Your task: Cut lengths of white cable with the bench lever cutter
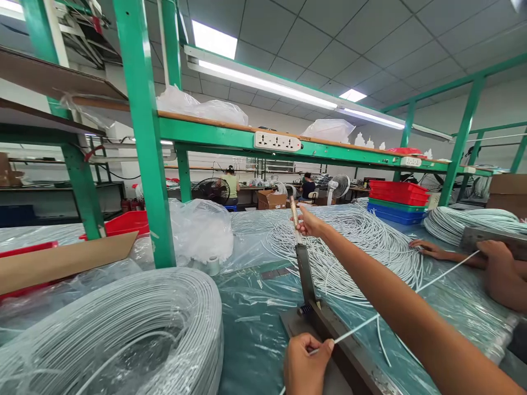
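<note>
1. Up high, the right hand (307, 222) grips the raised lever handle (295, 219) of the cutter (325, 323).
2. Lower, the left hand (304, 365) pinches a white cord (370, 321) lying across the cutter's base on the table (255, 329).
3. Beside it, a co-worker's hand (496, 263) holds the cord's far end.

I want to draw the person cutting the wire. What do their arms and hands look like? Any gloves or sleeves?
No gloves and no sleeves in view. The left hand is bare, with short plain fingernails and no ring that shows. The right hand is bare too, and its long forearm is uncovered as far as the picture's edge. No watch, bracelet or markings show on either.
</note>
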The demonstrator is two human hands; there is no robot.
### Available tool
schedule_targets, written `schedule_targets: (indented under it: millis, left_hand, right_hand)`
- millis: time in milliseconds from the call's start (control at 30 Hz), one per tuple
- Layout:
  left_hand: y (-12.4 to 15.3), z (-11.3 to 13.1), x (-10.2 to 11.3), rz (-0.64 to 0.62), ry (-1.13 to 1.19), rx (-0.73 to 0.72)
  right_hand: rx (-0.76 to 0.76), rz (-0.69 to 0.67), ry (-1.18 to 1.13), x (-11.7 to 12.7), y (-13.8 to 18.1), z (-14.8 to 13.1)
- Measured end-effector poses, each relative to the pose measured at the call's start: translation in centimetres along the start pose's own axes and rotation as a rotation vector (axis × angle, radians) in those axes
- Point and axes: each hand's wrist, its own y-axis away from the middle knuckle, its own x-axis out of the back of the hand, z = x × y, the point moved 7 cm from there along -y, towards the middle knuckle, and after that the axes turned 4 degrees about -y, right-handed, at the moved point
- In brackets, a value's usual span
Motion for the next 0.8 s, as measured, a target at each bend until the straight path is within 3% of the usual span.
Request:
schedule_targets:
  millis: [133,300,533,667,800]
  left_hand:
    - [-0.4,-0.3,-0.1,-0.023,-0.063,-0.019]
    - [-0.2,1.8,0.1,-0.122,-0.287,-0.077]
    - [1.2,6.1,0.2,-0.225,-0.764,-0.206]
    - [0.6,5.9,-0.3,-0.253,-0.533,-0.148]
    - [-0.5,4.3,-0.9,-0.278,-0.171,-0.041]
  right_hand:
    - [0.057,-0.018,-0.056,1.0,3.5,-1.2]
    - [0.105,-0.059,-0.150,4.0,11.2,-1.3]
    - [-0.012,-0.150,-0.214,7.3,22.3,5.2]
    - [-0.074,-0.140,-0.180,7.9,24.9,8.5]
    - [-0.146,-0.140,-0.213,7.8,25.4,9.6]
